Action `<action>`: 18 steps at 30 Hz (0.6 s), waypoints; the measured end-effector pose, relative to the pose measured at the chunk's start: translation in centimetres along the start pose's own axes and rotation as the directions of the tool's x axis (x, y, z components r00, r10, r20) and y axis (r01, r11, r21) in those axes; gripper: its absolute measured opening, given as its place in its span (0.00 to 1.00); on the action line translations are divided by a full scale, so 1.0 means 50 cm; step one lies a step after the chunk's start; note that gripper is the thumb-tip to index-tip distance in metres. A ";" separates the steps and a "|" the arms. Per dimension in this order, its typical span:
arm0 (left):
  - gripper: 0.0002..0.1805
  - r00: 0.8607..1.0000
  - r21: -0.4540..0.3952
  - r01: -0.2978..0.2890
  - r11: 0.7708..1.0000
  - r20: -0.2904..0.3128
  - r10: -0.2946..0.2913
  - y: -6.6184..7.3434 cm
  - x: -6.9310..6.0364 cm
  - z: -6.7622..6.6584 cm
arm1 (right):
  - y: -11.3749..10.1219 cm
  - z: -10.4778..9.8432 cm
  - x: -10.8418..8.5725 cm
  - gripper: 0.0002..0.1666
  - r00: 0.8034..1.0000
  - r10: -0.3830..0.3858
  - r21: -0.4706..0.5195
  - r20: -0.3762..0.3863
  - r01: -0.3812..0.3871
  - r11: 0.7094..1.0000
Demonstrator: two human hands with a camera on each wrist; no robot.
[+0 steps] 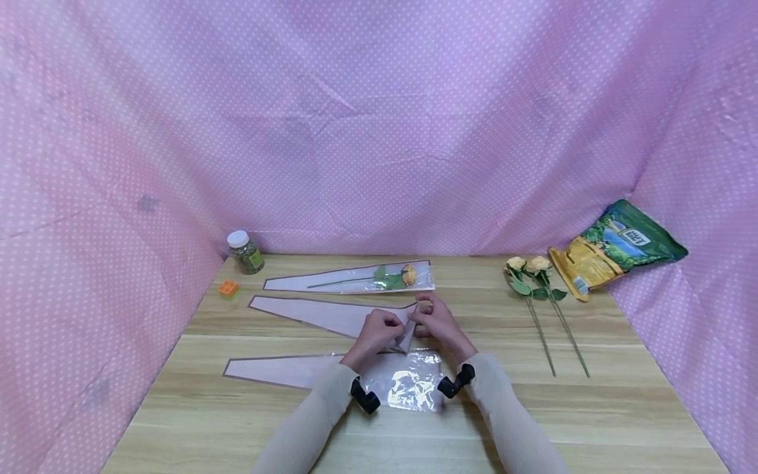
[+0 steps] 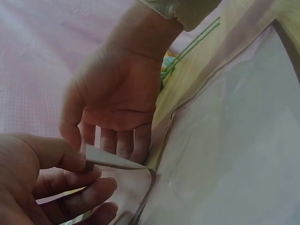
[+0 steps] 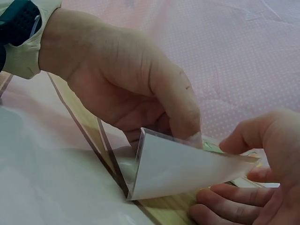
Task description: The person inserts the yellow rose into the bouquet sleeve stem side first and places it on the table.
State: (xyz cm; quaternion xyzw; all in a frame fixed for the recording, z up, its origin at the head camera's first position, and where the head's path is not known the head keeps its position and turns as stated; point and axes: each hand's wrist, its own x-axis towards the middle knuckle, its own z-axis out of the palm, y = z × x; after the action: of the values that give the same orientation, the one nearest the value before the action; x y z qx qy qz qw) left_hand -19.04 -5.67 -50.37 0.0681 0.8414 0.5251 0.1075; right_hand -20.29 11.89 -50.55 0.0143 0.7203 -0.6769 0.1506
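A tapered flower sleeve (image 1: 320,315) with a dark border lies in the middle of the table, its wide end lifted and bent up. At that end my left hand (image 1: 374,331) pinches the sleeve between thumb and fingers. Opposite it, my right hand (image 1: 439,322) pinches the far corner. The right wrist view shows the raised white flap (image 3: 183,166) stretched between both hands. Nearer me lies a second flower sleeve (image 1: 269,370), its clear wide part under my wrists. Behind, a third sleeve (image 1: 290,283) contains a yellow rose (image 1: 408,275).
Two pale roses (image 1: 539,265) with long stems lie at the right, beside a green and yellow bag (image 1: 628,240). A white-lidded jar (image 1: 245,253) and an orange toy block (image 1: 227,288) stand at the back left. Pink dotted cloth (image 1: 379,131) surrounds the table.
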 end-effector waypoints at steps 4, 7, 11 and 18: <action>0.07 1.000 0.012 0.006 1.000 0.005 -0.006 0.003 -0.001 0.003 | 0.001 -0.004 -0.001 0.30 1.000 -0.006 -0.004 0.012 0.007 1.000; 0.07 1.000 0.021 -0.001 1.000 0.001 0.001 0.005 -0.001 0.005 | 0.003 -0.011 -0.001 0.33 0.999 -0.017 0.008 0.046 0.017 1.000; 0.06 0.999 0.037 -0.029 0.999 -0.019 0.029 0.008 -0.003 0.009 | 0.008 -0.025 -0.002 0.36 0.995 -0.035 0.033 0.093 0.032 0.999; 0.06 0.995 0.075 -0.061 0.995 -0.074 0.067 0.016 -0.008 0.014 | 0.008 -0.044 -0.006 0.40 0.994 -0.019 0.042 0.104 0.015 0.999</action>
State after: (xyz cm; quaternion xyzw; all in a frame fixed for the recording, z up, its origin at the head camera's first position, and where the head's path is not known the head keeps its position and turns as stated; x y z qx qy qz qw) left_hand -18.49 -4.80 -49.91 0.0788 0.8610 0.4994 0.0556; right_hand -20.37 14.12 -50.77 -0.0240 0.6976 -0.6925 0.1820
